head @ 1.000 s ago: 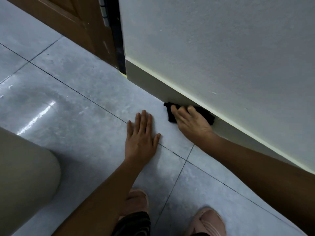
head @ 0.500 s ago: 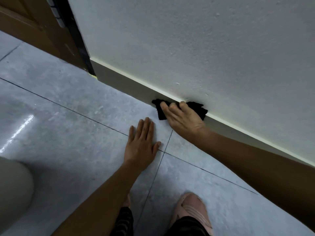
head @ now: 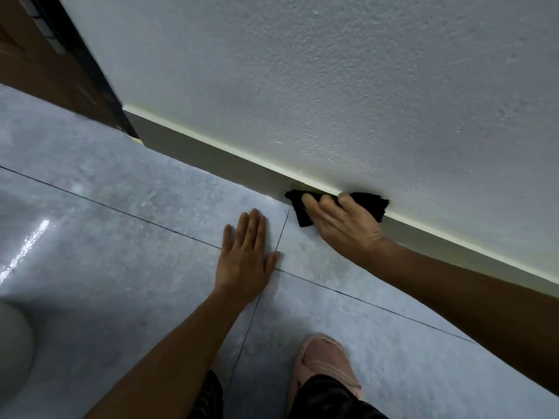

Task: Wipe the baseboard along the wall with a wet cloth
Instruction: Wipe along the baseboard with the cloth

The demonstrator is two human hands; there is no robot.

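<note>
A grey baseboard (head: pixel 211 154) with a pale top edge runs along the foot of the textured white wall, from the door frame at upper left down to the right edge. A black cloth (head: pixel 370 204) is pressed flat against the baseboard. My right hand (head: pixel 341 225) lies on it, fingers spread over the cloth and covering its middle. My left hand (head: pixel 245 258) rests palm down on the grey floor tiles, just left of the cloth, holding nothing.
A brown wooden door (head: pixel 36 62) and its dark frame (head: pixel 90 77) stand at upper left where the baseboard ends. A pink slipper (head: pixel 323 364) on a foot is on the floor below. A pale rounded object (head: pixel 12 355) sits at the lower left edge.
My right hand has slid the cloth to the right along the baseboard, away from the door frame. My left hand has stayed flat on the floor and the view has shifted right.
</note>
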